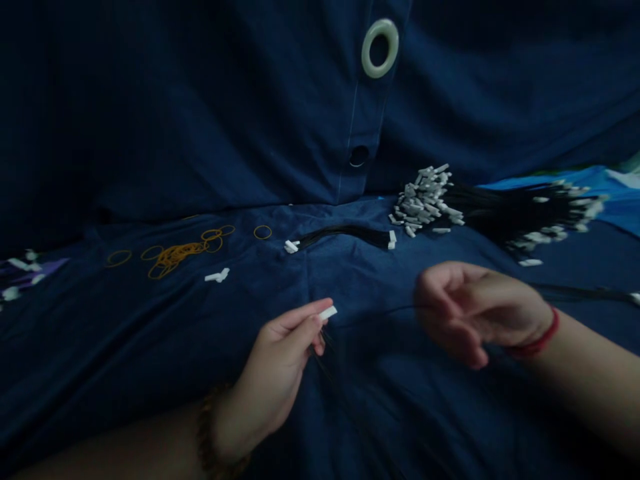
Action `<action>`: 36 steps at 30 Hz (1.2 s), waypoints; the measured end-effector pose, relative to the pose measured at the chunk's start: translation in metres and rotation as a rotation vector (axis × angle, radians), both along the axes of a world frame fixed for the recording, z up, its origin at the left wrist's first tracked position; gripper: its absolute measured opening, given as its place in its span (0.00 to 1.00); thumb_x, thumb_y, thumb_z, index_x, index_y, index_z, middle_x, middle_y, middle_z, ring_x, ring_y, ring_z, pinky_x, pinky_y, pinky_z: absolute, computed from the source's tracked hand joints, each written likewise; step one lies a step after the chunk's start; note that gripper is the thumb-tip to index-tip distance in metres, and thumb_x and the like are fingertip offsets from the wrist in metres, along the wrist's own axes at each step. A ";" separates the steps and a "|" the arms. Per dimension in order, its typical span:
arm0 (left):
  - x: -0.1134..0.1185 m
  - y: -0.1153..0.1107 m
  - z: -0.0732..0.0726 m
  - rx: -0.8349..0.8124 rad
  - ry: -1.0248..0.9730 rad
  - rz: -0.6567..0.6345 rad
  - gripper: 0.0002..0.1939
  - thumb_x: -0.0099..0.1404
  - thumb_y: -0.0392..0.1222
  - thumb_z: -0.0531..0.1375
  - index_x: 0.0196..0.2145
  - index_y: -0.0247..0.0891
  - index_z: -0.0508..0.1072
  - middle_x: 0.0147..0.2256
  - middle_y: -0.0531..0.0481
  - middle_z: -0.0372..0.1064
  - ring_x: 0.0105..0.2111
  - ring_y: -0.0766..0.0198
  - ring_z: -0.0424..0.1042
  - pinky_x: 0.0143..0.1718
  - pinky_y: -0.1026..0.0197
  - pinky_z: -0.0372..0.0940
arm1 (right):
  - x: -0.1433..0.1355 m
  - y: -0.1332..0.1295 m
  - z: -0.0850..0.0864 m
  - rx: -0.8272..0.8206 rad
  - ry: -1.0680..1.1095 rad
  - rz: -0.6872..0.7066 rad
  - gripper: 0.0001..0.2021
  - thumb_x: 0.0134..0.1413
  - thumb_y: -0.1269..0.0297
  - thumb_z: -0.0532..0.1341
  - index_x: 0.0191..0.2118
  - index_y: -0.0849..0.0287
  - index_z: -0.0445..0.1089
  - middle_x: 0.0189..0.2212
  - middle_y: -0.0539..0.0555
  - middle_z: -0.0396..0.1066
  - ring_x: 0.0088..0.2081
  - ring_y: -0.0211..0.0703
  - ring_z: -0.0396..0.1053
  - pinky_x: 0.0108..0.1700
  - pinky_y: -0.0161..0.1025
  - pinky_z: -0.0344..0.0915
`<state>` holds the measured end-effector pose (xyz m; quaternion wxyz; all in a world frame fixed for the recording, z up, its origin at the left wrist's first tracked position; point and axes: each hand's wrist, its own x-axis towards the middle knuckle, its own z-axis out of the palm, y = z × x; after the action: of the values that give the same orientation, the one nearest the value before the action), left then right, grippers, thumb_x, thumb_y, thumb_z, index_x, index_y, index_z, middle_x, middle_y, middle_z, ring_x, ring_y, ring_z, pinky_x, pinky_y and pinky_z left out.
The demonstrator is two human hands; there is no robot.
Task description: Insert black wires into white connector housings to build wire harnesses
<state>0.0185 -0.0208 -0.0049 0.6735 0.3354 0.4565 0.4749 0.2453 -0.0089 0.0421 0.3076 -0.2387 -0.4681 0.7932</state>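
Observation:
My left hand (280,367) pinches a small white plastic end piece (328,313) between thumb and forefinger. Fine black cords (325,367) trail down below these fingers, faint against the dark cloth. To the right, my right hand (465,310) is curled and smeared by motion. One thin black cord (400,309) runs leftward out of its fingers. Behind that wrist, more black cords (575,291) stretch right to a white end (636,298). Ahead of both hands lies a small bundle of black cords (345,231) with white ends on each side.
A large bundle of black cords (490,203) with many white ends lies at the back right, near bright blue material (560,179). Yellow rubber bands (180,255) and loose white pieces (217,275) are on the left. Dark blue cloth (150,333) covers the surface.

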 end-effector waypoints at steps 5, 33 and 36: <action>0.005 -0.007 0.000 -0.030 -0.075 0.020 0.10 0.53 0.36 0.62 0.35 0.35 0.77 0.26 0.50 0.66 0.23 0.74 0.59 0.26 0.70 0.55 | 0.016 -0.007 0.026 0.283 0.127 -0.398 0.05 0.45 0.66 0.62 0.31 0.59 0.70 0.20 0.43 0.65 0.23 0.26 0.65 0.25 0.26 0.57; 0.006 -0.007 0.001 -0.221 -0.112 0.053 0.07 0.48 0.35 0.64 0.29 0.34 0.77 0.22 0.50 0.66 0.24 0.70 0.61 0.29 0.68 0.60 | -0.061 -0.027 -0.056 1.025 -0.689 -0.471 0.09 0.51 0.74 0.53 0.23 0.61 0.54 0.16 0.47 0.58 0.18 0.29 0.55 0.22 0.29 0.51; 0.006 -0.006 0.001 -0.215 -0.107 0.047 0.07 0.49 0.35 0.63 0.30 0.34 0.77 0.23 0.49 0.67 0.25 0.69 0.62 0.29 0.68 0.60 | -0.059 -0.027 -0.056 1.034 -0.690 -0.476 0.09 0.50 0.73 0.54 0.23 0.61 0.54 0.16 0.47 0.58 0.19 0.30 0.56 0.22 0.29 0.52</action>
<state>0.0248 -0.0272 -0.0043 0.7175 0.2247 0.4759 0.4563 0.1862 -0.0362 -0.0142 0.3816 -0.3975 -0.7946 0.2549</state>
